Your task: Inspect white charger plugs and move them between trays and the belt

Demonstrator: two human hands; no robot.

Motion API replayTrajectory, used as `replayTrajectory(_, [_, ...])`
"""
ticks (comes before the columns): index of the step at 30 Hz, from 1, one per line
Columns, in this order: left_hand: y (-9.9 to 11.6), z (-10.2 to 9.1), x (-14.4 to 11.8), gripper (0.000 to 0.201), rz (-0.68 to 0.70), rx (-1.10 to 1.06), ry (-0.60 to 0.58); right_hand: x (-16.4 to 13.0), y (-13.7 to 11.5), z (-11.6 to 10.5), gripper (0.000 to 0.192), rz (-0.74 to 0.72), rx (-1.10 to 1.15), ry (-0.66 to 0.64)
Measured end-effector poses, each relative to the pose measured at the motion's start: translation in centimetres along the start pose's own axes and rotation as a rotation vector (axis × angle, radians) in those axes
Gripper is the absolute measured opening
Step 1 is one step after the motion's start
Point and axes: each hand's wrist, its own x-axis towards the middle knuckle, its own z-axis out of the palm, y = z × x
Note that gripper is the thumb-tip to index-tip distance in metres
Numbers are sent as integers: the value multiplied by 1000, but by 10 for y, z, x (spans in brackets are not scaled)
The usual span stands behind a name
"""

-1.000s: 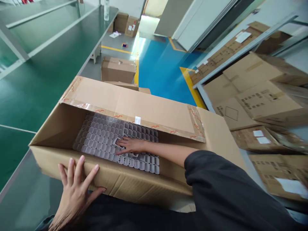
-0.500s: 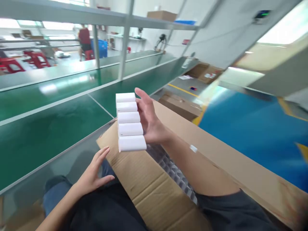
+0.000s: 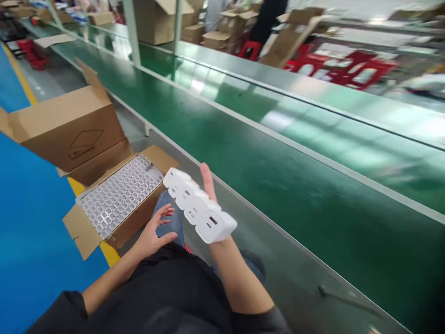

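Note:
A row of several white USB chargers (image 3: pixel 200 204) lies along my right hand (image 3: pixel 209 184), their port faces turned toward the left. Most of that hand is hidden behind the chargers, with one finger sticking up past them. My left hand (image 3: pixel 153 235) is held over my lap with its fingers apart and nothing in it. Just left of it stands an open cardboard carton (image 3: pixel 134 220). Rows of small whitish cells (image 3: pixel 120 195) fill the carton; what sits in them is too small to tell.
A green conveyor belt (image 3: pixel 264 181) with a metal edge runs beside me. Behind the carton is a larger open cardboard box (image 3: pixel 76 125). Red stools (image 3: pixel 351 69) and more boxes (image 3: pixel 215 39) stand across the belt. A blue floor area (image 3: pixel 31 222) lies on the left.
My view has swung left, bringing the filled carton into sight. The chargers have turned with my right hand, so their port faces now show. My left hand stays open.

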Motion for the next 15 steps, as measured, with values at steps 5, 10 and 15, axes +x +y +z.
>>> replayTrajectory(5, [-18,-48,-32,98,-28,-57,281,-7,106,2,112,278,301,-59])
replayTrajectory(10, [0,-58,-24,97,123,35,168,-28,103,3,91,453,419,-128])
replayTrajectory(15, [40,-48,-10,75,333,60,-11,-45,80,12,77,493,422,-112])
